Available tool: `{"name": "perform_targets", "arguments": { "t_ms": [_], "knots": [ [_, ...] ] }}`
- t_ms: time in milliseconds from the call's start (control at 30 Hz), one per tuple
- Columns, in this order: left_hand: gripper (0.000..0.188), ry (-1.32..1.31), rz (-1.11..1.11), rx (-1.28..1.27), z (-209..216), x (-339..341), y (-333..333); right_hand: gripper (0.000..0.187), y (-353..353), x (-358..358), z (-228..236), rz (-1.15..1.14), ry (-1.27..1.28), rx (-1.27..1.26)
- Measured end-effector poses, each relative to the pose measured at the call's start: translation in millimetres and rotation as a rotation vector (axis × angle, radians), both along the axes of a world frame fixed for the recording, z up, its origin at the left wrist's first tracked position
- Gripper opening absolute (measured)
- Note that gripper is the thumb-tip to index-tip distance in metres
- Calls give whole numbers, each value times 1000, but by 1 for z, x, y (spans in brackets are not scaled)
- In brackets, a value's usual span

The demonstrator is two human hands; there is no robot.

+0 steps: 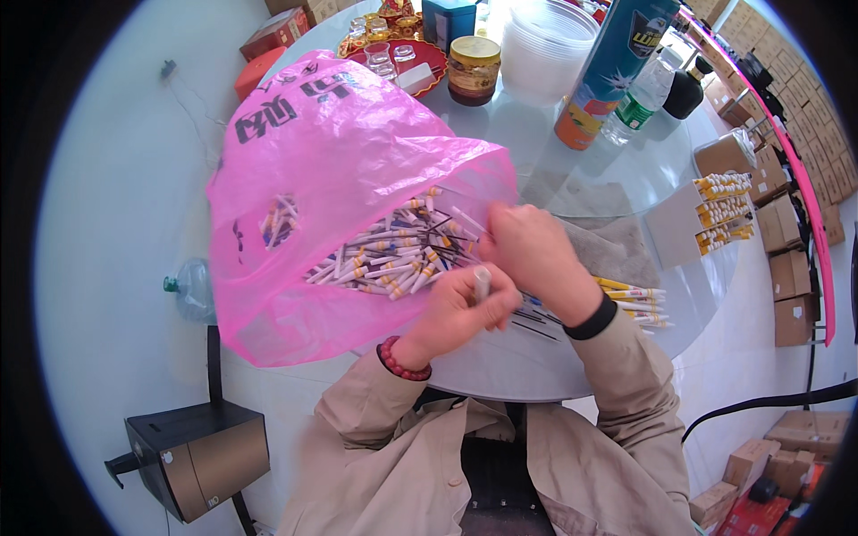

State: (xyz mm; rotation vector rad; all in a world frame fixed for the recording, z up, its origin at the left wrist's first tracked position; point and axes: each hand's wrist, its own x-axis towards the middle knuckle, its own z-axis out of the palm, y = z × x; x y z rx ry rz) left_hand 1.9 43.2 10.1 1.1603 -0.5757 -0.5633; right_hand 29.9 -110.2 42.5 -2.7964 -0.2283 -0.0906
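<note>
Left hand (458,311) pinched on pale tube (483,282); right hand (536,250) just beside, curled, can't tell on what. White pen parts (393,255) in pink bag (344,179); likely light, stiff, slick: pinch mid-barrel.

The hands (532,248) partly hide thin dark rods (539,322); the top edge crops the blue can (615,76).
</note>
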Motion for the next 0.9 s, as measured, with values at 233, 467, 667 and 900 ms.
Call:
{"name": "perform_targets", "arguments": {
  "t_ms": [233, 467, 667, 900],
  "knots": [
    [19, 200, 357, -26, -6, 5, -8, 9, -40, -41, 27, 106, -121, 373],
    [19, 39, 341, 181, -5, 2, -8, 13, -54, -60, 23, 147, -9, 671],
    [8, 211, 531, -109, -8, 6, -6, 12, -59, -53, -5, 134, -65, 440],
    [7, 302, 471, -150, -6, 7, -3, 14, -41, -49, -36, 174, -129, 98]
  ]
}}
